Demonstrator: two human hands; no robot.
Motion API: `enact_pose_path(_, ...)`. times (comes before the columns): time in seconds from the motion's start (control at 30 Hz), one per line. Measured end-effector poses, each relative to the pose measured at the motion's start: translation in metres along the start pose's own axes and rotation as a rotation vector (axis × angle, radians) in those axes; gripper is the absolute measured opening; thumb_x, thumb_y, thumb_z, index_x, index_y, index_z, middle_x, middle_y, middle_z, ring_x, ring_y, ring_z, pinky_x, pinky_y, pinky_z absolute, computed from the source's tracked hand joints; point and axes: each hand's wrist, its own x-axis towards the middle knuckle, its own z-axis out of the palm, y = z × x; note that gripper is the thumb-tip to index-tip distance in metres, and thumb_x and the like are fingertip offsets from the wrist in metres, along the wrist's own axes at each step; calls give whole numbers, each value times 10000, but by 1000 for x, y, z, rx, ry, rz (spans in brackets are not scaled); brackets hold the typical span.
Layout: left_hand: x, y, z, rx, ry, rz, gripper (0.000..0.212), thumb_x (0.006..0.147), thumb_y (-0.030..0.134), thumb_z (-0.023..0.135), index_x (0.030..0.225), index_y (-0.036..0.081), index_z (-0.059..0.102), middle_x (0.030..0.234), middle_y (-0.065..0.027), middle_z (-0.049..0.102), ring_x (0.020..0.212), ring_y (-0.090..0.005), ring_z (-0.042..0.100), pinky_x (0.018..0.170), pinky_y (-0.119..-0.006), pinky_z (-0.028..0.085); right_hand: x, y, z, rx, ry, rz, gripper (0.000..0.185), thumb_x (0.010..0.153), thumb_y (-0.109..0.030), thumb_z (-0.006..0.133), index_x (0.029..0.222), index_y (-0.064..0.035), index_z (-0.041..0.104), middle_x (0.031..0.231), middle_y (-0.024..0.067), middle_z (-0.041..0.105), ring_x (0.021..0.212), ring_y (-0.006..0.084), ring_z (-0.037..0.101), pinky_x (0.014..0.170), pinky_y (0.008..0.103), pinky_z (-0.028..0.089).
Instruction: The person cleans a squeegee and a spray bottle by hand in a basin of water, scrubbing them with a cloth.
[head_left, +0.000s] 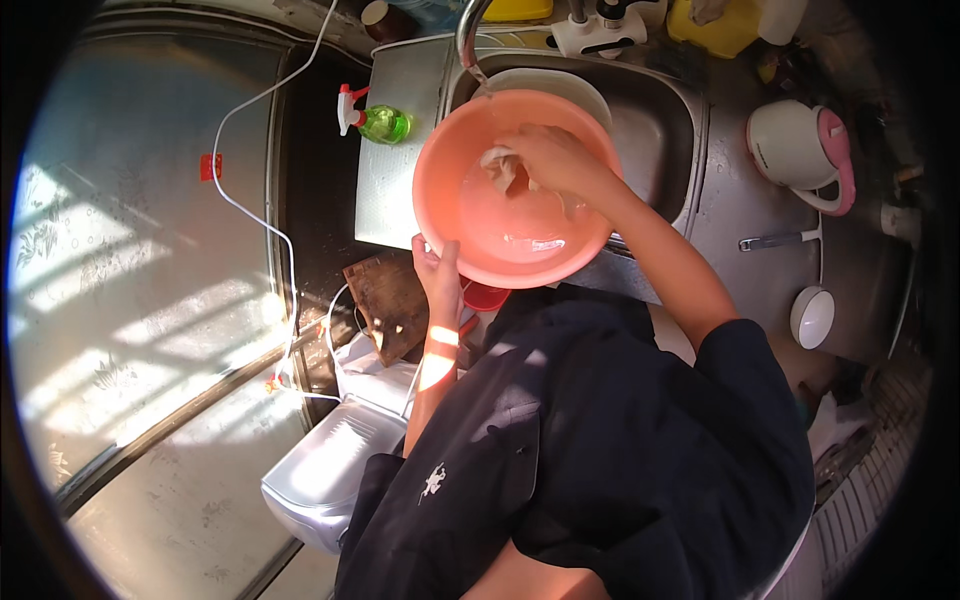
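A pink plastic basin (517, 266) is tilted over the front of the steel sink (660, 135), with a little water in its bottom. My left hand (439, 274) grips the basin's rim at the near left, thumb on the rim. Inside the basin, my right hand (551, 154) holds a crumpled whitish cloth (504, 169) against the far wall. Behind the basin, a pale round bowl or basin (555, 79) sits in the sink, mostly hidden. The metal faucet spout (469, 45) hangs just above the basin's far rim, and water seems to run from it.
A spray bottle of green liquid (384, 124) stands on the left drainboard (394, 195). To the right are a white and pink electric kettle (787, 146), a grey-handled utensil (776, 240) and a white bowl (812, 317). A white cable (255, 214) hangs along the window at left.
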Motion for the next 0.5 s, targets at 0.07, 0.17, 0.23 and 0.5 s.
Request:
enact_pose_path(0.07, -4, 5, 5, 11, -10, -38, 335, 839, -34, 577, 1113, -2, 386, 1069, -137, 575, 959, -169, 581, 848, -299, 480, -4, -2, 4, -424, 269, -296, 339, 801, -181, 577, 1132, -121, 617, 981, 99, 659, 828, 279, 646, 699, 380, 505)
enact_pose_path(0.17, -5, 7, 5, 212, 35, -121, 339, 827, -41, 550, 1130, -20, 400, 1162, -208, 528, 1050, -229, 546, 913, -337, 434, -17, 4, 23, -924, 245, -447, 394, 772, -141, 594, 1166, -128, 597, 912, 114, 629, 835, 276, 625, 716, 390, 488)
enact_pose_path(0.23, -6, 7, 5, 781, 79, 125, 427, 793, -35, 576, 1180, -24, 396, 1213, -244, 479, 1120, -299, 502, 962, -390, 399, -23, 0, 28, -904, -102, -315, 423, 770, -177, 617, 1190, -141, 577, 922, 125, 610, 863, 285, 608, 733, 400, 478)
enact_pose_path(0.5, 3, 31, 25, 1597, -579, 313, 558, 712, -49, 571, 1254, 50, 485, 1016, -156, 594, 998, -333, 577, 911, -418, 447, 0, 54, 36, -664, 419, -199, 546, 768, -193, 619, 1270, -33, 476, 1028, 210, 619, 959, 312, 614, 823, 429, 480)
